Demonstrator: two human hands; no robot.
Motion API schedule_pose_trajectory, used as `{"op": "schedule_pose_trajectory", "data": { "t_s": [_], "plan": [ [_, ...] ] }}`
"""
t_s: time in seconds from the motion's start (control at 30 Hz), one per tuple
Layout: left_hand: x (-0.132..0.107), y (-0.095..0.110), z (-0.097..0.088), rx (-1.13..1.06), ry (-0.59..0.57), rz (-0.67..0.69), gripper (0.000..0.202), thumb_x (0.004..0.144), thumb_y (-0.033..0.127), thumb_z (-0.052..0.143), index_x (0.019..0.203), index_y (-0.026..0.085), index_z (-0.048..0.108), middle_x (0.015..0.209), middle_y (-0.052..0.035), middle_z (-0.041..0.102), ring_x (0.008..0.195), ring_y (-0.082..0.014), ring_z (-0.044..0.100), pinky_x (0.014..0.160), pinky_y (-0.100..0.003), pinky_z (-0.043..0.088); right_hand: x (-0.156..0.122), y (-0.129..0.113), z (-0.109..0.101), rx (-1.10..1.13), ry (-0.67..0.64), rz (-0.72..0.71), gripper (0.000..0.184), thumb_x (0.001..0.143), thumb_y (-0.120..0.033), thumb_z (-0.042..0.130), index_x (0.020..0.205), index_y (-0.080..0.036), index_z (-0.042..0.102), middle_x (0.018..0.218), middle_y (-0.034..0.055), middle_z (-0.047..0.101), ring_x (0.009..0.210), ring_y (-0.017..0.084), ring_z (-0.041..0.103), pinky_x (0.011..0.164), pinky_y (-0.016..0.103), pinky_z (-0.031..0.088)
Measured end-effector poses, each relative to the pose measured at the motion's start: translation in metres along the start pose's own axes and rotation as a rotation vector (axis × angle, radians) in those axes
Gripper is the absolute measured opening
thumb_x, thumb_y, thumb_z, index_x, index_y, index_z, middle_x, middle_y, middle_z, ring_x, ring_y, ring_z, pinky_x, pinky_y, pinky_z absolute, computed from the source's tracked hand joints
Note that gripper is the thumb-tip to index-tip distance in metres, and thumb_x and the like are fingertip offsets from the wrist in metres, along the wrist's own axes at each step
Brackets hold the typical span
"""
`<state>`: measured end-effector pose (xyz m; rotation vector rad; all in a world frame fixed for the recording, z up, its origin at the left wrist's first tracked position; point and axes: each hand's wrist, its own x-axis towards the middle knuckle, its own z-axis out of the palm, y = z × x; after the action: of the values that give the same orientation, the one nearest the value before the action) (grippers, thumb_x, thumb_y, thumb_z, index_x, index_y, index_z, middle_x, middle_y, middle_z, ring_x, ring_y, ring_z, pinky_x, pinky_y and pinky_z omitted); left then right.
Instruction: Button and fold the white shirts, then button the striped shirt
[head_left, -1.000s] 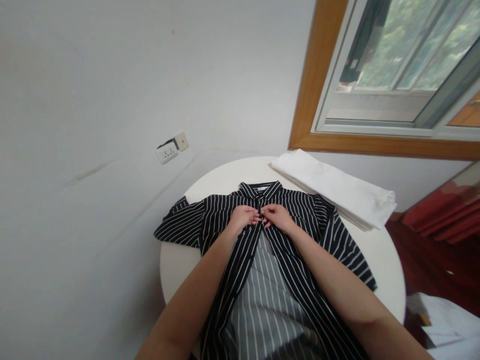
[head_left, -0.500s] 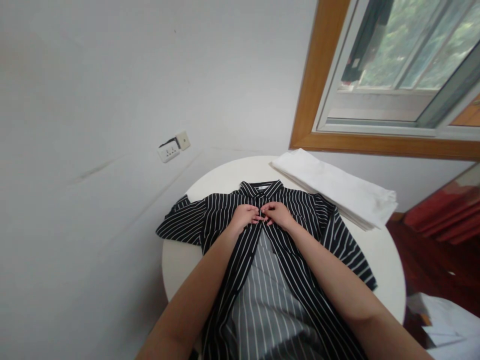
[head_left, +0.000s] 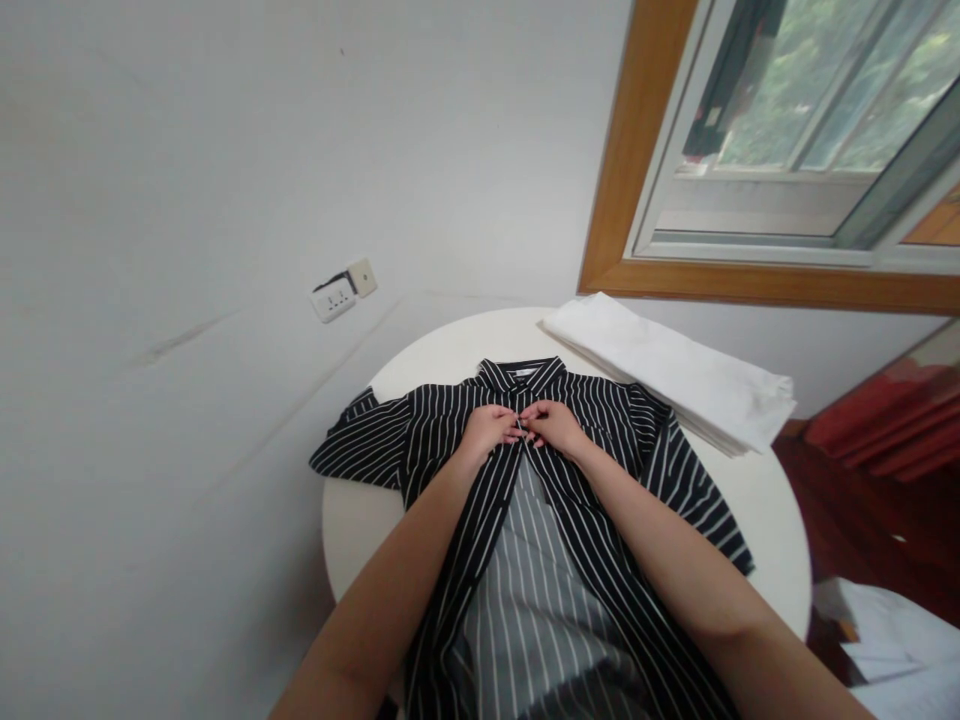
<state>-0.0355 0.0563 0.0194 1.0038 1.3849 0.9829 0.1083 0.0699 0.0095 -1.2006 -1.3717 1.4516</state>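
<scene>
A black shirt with white stripes (head_left: 442, 420) lies face up on a round white table (head_left: 450, 342), its collar toward the wall. Below the chest its front hangs apart and shows the greyish striped inside. My left hand (head_left: 489, 430) pinches the left edge of the front opening a little below the collar. Facing it, my right hand (head_left: 553, 425) pinches the other edge, fingertips almost touching those of the left. The button or buttonhole between the fingers is too small and covered to make out. Both sleeves spread out to the sides.
Folded white cloth (head_left: 667, 370) rests at the table's back right, next to the shirt's shoulder. A wall with a socket (head_left: 334, 299) rises behind and left. A wood-framed window (head_left: 720, 280) is at upper right. Red fabric (head_left: 892, 400) and white material (head_left: 900, 640) are at the right.
The view has shifted very slightly. Both hands stay at the same spot on the shirt front, with only small finger movement.
</scene>
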Motion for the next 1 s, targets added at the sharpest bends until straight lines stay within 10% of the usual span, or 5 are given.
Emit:
{"op": "schedule_pose_trajectory", "data": {
  "t_s": [1.0],
  "plan": [
    [0.0019, -0.0021, -0.0009, 0.046, -0.023, 0.053, 0.022, 0.073, 0.015, 0.073, 0.091, 0.011, 0.061, 0.07, -0.0028, 0.067, 0.057, -0.0089, 0.064, 0.054, -0.017, 0.052, 0.0046, 0.005, -0.0007, -0.077, 0.006, 0.001, 0.023, 0.08, -0.031, 0.07, 0.07, -0.015, 0.057, 0.045, -0.0056, 0.055, 0.038, 0.006, 0.054, 0.034, 0.012, 0.045]
  ]
}}
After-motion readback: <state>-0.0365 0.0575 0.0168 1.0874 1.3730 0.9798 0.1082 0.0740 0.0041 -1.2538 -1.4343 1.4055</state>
